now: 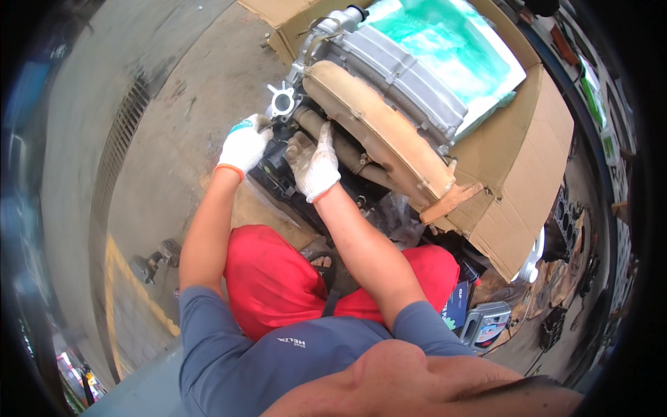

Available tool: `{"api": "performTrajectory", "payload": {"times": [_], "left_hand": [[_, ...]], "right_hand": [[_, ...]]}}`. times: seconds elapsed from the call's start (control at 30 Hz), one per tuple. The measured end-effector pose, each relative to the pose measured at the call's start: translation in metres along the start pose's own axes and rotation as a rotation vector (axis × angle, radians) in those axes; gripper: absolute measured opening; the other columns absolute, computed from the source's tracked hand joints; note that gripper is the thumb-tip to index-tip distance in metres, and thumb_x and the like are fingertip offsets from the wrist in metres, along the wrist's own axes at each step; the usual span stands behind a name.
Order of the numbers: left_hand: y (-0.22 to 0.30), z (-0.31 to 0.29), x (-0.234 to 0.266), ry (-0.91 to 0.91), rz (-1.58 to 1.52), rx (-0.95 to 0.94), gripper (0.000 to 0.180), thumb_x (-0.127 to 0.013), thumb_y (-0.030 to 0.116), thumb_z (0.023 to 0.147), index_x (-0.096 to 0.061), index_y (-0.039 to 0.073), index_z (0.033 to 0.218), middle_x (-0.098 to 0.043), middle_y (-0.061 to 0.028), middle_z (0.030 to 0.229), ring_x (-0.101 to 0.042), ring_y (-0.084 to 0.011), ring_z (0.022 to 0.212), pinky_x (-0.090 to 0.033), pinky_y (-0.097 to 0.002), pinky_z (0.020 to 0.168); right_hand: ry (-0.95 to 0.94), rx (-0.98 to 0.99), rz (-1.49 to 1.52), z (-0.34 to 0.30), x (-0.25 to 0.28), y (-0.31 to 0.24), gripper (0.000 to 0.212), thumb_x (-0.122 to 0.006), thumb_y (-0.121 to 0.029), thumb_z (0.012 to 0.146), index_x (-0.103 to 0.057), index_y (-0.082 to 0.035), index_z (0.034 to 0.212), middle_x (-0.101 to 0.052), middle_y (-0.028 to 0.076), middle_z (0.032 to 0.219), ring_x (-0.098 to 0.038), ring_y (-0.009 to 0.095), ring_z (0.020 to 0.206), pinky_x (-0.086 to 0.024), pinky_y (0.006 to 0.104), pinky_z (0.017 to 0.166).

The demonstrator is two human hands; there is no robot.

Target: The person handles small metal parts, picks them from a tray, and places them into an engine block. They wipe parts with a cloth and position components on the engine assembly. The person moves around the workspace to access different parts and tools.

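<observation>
An engine with a silver ribbed cover [396, 73] and a long tan heat shield [379, 125] fills the space in front of me. At its left end a silver metal flange [282, 102] with a round opening stands out. My left hand [246, 142], in a white knitted glove with an orange cuff, is closed at the engine's edge just below the flange; what its fingers grip is hidden. Beside a tan pipe [310, 122], my right hand [314, 163] wears a soiled white glove. Its thumb and fingers are apart, with nothing visible in them.
An opened cardboard box [524, 160] surrounds the far and right sides, with green-white plastic packing [445, 45] in it. A grey oil jug [485, 325] stands at lower right. Dark metal parts [156, 260] lie on the floor at left, near a drain grate [119, 132].
</observation>
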State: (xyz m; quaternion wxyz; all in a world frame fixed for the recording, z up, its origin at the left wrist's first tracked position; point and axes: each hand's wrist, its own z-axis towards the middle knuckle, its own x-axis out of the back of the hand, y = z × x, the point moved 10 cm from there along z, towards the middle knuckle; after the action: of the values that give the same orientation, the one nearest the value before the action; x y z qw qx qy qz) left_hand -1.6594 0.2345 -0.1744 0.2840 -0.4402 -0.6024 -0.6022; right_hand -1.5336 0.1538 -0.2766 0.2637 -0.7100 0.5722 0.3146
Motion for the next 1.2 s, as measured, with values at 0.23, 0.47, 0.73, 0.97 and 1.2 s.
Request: {"api": "performTrajectory", "payload": {"times": [0.23,0.47,0.73,0.97,1.2], "left_hand": [[0.036,0.002,0.007,0.100,0.132,-0.034,0.025,-0.067,0.025,0.094,-0.073,0.008,0.111,-0.074,-0.0178,0.108,-0.071,-0.0356,0.100,-0.055,-0.0413,0.088],[0.050,0.004,-0.011,0.174,0.399,-0.287,0.018,-0.061,0.020,0.097,-0.067,0.008,0.109,-0.071,-0.0172,0.093,-0.070,-0.0385,0.083,-0.056,-0.0487,0.074],[0.069,-0.008,0.014,0.234,0.232,-0.149,0.040,-0.060,0.037,0.099,-0.065,0.003,0.118,-0.072,-0.0217,0.102,-0.071,-0.0408,0.090,-0.056,-0.0461,0.084],[0.048,-0.001,0.023,-0.001,0.408,0.052,0.055,-0.052,0.055,0.101,-0.073,0.004,0.094,-0.073,-0.0218,0.092,-0.070,-0.0404,0.094,-0.054,-0.0468,0.083],[0.054,0.021,0.000,-0.005,0.471,-0.034,0.044,-0.059,0.050,0.099,-0.072,0.008,0.096,-0.072,-0.0199,0.093,-0.070,-0.0384,0.091,-0.054,-0.0473,0.078]], "right_hand": [[-0.040,-0.019,-0.005,0.002,0.002,-0.003,0.058,-0.061,-0.062,0.098,-0.057,-0.009,0.121,-0.062,0.007,0.090,-0.064,0.020,0.074,-0.057,0.0282,0.058],[-0.042,0.008,-0.009,0.009,0.005,-0.001,0.060,-0.059,-0.063,0.099,-0.057,-0.006,0.118,-0.061,0.007,0.090,-0.062,0.020,0.071,-0.056,0.0282,0.058],[-0.035,-0.026,0.007,0.008,0.004,-0.006,0.060,-0.060,-0.064,0.098,-0.057,-0.008,0.119,-0.061,0.008,0.089,-0.062,0.020,0.071,-0.056,0.0279,0.056],[0.010,-0.010,0.006,0.004,0.005,0.001,0.064,-0.066,-0.066,0.094,-0.057,-0.007,0.117,-0.063,0.008,0.084,-0.063,0.021,0.069,-0.054,0.0281,0.055],[-0.019,-0.010,0.020,0.006,0.003,-0.001,0.061,-0.065,-0.064,0.096,-0.056,-0.009,0.119,-0.061,0.007,0.086,-0.063,0.019,0.071,-0.053,0.0268,0.054]]}}
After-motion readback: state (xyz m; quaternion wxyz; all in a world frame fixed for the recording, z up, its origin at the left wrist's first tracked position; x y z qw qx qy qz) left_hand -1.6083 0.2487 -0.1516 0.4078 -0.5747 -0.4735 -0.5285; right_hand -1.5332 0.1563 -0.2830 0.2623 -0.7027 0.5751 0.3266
